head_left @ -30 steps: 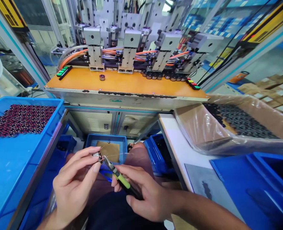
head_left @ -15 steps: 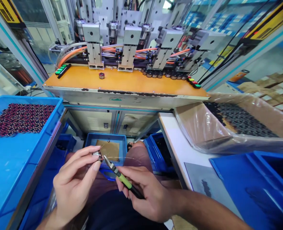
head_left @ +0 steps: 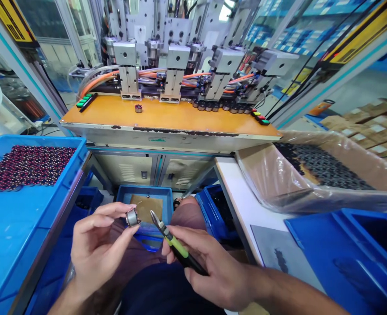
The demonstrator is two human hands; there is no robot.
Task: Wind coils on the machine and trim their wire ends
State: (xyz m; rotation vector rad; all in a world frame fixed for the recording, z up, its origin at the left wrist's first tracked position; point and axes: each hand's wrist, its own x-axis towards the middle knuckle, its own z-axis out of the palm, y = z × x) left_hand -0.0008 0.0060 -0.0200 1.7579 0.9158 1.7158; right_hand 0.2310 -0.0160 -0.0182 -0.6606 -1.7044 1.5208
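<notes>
My left hand (head_left: 96, 251) pinches a small round metal coil part (head_left: 132, 217) between thumb and fingers, above my lap. My right hand (head_left: 213, 267) grips small cutters with a green and black handle (head_left: 176, 247). Their pointed jaws sit a short way to the right of the part, not touching it. Below both hands a small blue bin (head_left: 145, 205) with a brown bottom stands on the floor.
A blue tray (head_left: 22, 214) with several dark red parts lies at left. An orange-topped machine bench (head_left: 167, 116) with one loose part (head_left: 138, 108) stands ahead. A plastic-lined box of black parts (head_left: 321, 168) and another blue tray (head_left: 344, 245) sit on the white table at right.
The cutter jaws have drawn away to the right from the coil part, which they touched before. My left hand has turned the part slightly and shifted left.
</notes>
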